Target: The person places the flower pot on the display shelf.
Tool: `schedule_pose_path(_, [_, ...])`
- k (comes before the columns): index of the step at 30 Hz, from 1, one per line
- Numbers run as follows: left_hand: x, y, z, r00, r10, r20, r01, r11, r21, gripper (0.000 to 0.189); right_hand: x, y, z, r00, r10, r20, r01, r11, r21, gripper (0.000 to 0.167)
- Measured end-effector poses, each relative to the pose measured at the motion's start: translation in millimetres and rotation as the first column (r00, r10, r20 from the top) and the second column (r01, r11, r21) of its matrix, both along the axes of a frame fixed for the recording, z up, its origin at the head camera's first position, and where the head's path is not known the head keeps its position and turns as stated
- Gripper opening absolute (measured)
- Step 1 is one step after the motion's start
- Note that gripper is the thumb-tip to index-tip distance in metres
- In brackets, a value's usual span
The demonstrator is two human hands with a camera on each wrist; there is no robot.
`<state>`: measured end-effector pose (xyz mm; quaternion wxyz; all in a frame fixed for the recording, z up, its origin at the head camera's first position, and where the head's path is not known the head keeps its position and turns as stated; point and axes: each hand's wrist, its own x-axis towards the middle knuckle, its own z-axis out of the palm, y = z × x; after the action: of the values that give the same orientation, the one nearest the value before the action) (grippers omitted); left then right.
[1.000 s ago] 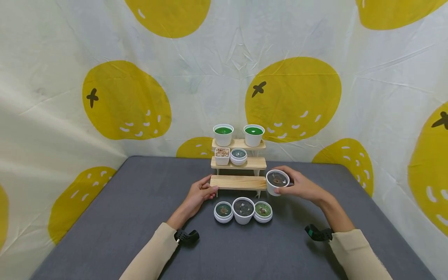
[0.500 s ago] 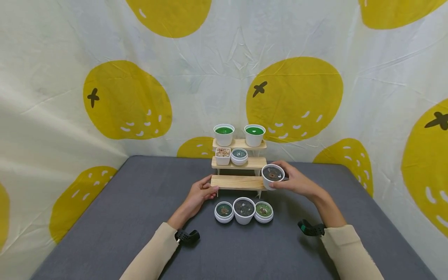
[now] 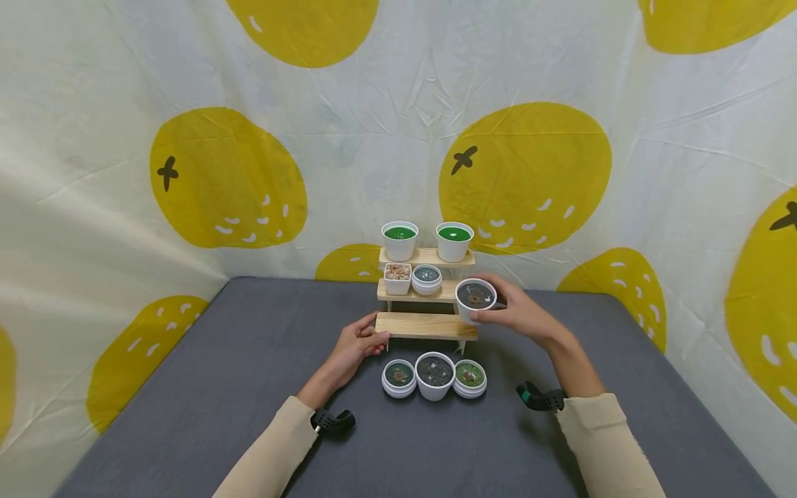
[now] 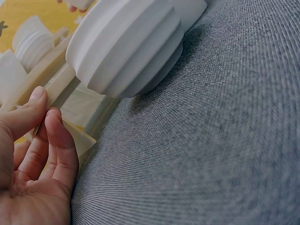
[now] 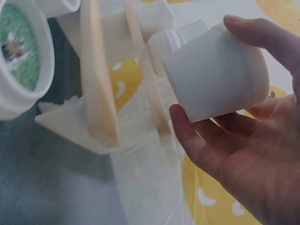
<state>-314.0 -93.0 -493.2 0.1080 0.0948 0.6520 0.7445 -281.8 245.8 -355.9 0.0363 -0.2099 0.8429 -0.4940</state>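
Observation:
A small three-tier wooden stand (image 3: pixel 405 324) stands near the back of the table. My left hand (image 3: pixel 350 349) pinches the left end of its bottom shelf between thumb and fingers, seen close in the left wrist view on the shelf edge (image 4: pixel 62 85). A white round pot with dark grey fill (image 3: pixel 475 296) is gripped in my right hand (image 3: pixel 519 317), at the stand's right side. It overlaps the right ends of the middle and bottom shelves in the head view. In the right wrist view the pot (image 5: pixel 218 75) is tilted, thumb on one side and fingers on the other.
Two white pots with green fill (image 3: pixel 400 238) stand on the top shelf. The middle shelf bears a square pot of tan pebbles (image 3: pixel 397 278) and a ridged round pot (image 3: pixel 427 280). Three pots, including a larger grey-filled one (image 3: pixel 435 377), stand in a row before the stand.
My right hand has carried the grey-filled pot left and upward, from beside the bottom shelf to the right end of the middle shelf. The left hand has stayed on the stand.

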Motion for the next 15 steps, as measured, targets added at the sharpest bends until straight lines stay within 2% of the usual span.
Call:
schedule_pose_path(6, [-0.1, 0.5, 0.3, 1.0, -0.007, -0.007, 0.007, 1.0, -0.002, 0.077, -2.5, -8, 7.8, 0.999, -0.038, 0.023, 0.038, 0.998, -0.04, 0.072])
schedule_pose_path(15, [0.2, 1.1, 1.2, 1.0, -0.013, -0.006, 0.013, 1.0, 0.002, 0.076, -10.1, -16, 16.3, 0.998, -0.063, -0.006, 0.063, 0.994, -0.09, 0.071])
